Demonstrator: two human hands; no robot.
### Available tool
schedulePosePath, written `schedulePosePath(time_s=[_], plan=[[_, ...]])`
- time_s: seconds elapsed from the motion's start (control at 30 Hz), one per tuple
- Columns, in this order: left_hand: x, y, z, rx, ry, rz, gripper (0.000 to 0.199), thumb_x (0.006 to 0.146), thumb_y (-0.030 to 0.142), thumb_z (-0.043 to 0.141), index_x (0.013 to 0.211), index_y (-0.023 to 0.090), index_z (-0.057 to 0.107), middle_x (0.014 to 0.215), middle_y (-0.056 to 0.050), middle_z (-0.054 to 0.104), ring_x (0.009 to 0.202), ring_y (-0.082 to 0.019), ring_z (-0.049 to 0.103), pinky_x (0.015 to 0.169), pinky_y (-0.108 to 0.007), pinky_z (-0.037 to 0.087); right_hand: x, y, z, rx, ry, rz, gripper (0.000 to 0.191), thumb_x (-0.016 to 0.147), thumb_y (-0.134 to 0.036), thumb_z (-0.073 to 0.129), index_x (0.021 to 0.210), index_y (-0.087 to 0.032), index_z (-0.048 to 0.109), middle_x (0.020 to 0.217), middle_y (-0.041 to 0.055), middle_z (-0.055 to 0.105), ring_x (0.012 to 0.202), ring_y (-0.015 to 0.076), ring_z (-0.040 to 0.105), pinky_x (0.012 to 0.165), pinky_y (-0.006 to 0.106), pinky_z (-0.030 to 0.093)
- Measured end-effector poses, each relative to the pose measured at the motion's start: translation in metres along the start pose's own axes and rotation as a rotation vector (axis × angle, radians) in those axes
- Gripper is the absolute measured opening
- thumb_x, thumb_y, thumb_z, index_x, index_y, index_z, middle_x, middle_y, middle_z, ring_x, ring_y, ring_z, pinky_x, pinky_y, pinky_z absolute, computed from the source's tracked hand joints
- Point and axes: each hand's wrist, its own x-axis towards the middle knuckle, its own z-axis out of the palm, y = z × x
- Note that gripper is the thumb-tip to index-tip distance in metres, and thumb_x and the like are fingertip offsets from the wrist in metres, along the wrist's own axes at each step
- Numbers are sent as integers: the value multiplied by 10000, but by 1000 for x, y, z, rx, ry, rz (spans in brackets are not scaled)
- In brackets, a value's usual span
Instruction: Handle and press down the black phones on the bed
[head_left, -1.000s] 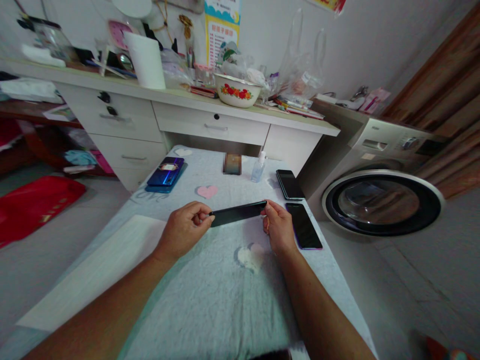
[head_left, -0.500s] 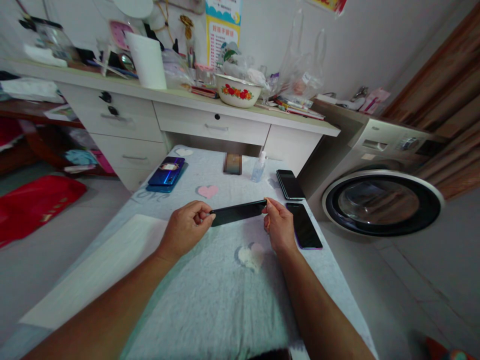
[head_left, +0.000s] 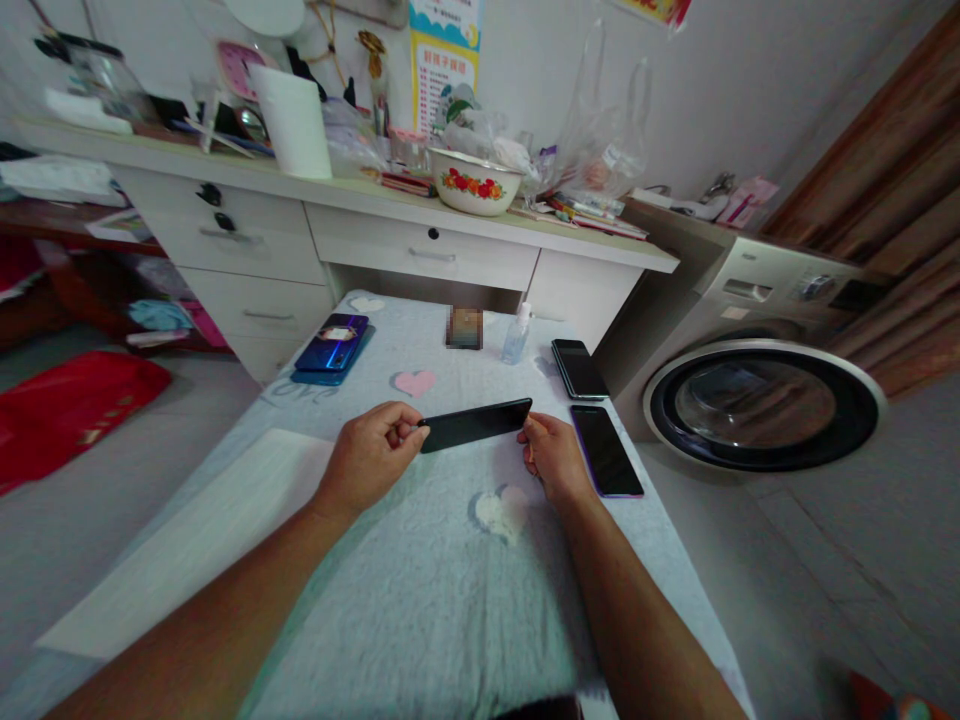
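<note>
A black smartphone (head_left: pixel 477 424) is held lengthwise above the cloth, its dark screen tilted toward me and its right end a little higher. My left hand (head_left: pixel 376 452) pinches the phone's left end between thumb and fingers. At the right end, the curled fingers of my right hand (head_left: pixel 553 455) close on the lower corner, and the upper right corner shows free. Right of that hand lies another dark-screened phone (head_left: pixel 609 452) with a purple edge. Behind it rests a third black phone (head_left: pixel 579 369). The fingertips under the held phone are partly hidden.
A pale cloth (head_left: pixel 420 600) covers the table. On it are blue phones (head_left: pixel 331 345) stacked at the left, a clear spray bottle (head_left: pixel 516 338), a blurred-out small item (head_left: pixel 465 328) and a white sheet (head_left: pixel 202 540). Beyond stand a drawer desk (head_left: pixel 427 250) and a washing machine (head_left: pixel 757 400).
My right hand has slid down from the phone's upper right corner to its lower right corner, baring the upper one. The left hand keeps its hold.
</note>
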Motion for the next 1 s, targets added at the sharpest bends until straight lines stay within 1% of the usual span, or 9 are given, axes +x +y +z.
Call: schedulePosePath(time_s=[0.17, 0.27, 0.37, 0.5, 0.67, 0.73, 0.87, 1.0], plan=[[0, 1, 0, -18, 2, -7, 115, 778, 300, 603, 794, 187, 611, 609, 46, 540, 532, -106, 513, 524, -231, 392, -4, -10, 0, 112, -3, -64, 305, 786, -418, 560, 868, -138, 648, 652, -27, 537, 383, 49, 376, 327, 189, 237], [0, 2, -1, -22, 5, -9, 110, 776, 297, 604, 790, 188, 611, 615, 45, 543, 535, -105, 512, 523, -229, 391, -8, -17, 1, 204, 24, -99, 330, 787, -426, 580, 940, -141, 643, 675, -25, 551, 390, 47, 374, 335, 186, 252], [-1, 3, 0, -32, 3, -20, 114, 774, 299, 603, 793, 187, 609, 611, 48, 542, 530, -104, 510, 519, -227, 392, -10, -21, 2, 225, 59, -148, 355, 796, -426, 584, 1007, -146, 637, 704, -19, 562, 404, 52, 398, 345, 189, 275], [-1, 3, -1, -30, 5, -27, 121, 777, 309, 601, 789, 188, 609, 614, 47, 545, 534, -104, 515, 522, -226, 397, -9, -17, 0, 129, 60, -161, 355, 814, -435, 558, 1012, -153, 642, 707, -16, 570, 399, 57, 404, 347, 197, 281], [-1, 3, -1, -18, 0, -16, 118, 779, 307, 602, 792, 190, 612, 617, 45, 547, 539, -105, 517, 526, -225, 398, -5, -5, -4, -155, -16, -103, 315, 835, -420, 501, 905, -153, 653, 624, -15, 560, 366, 68, 412, 340, 200, 261], [-1, 3, -1, -27, 0, -20, 120, 779, 309, 602, 788, 189, 611, 616, 44, 547, 535, -104, 514, 519, -224, 394, -3, -2, -6, -222, -22, -84, 302, 834, -409, 483, 871, -159, 648, 602, -14, 558, 356, 74, 421, 331, 199, 246], [-1, 3, -1, -29, -2, -27, 126, 778, 313, 602, 788, 188, 611, 613, 44, 551, 532, -105, 515, 516, -224, 392, -2, 0, -6, -249, -39, -52, 284, 821, -397, 465, 788, -164, 623, 553, -21, 533, 333, 81, 412, 312, 201, 221], [-1, 2, -1, -21, -5, -27, 121, 779, 310, 603, 791, 189, 613, 610, 47, 551, 529, -103, 514, 518, -225, 392, -3, -3, -5, -167, -48, -19, 288, 800, -413, 487, 785, -156, 616, 564, -25, 535, 333, 74, 392, 310, 204, 222]])
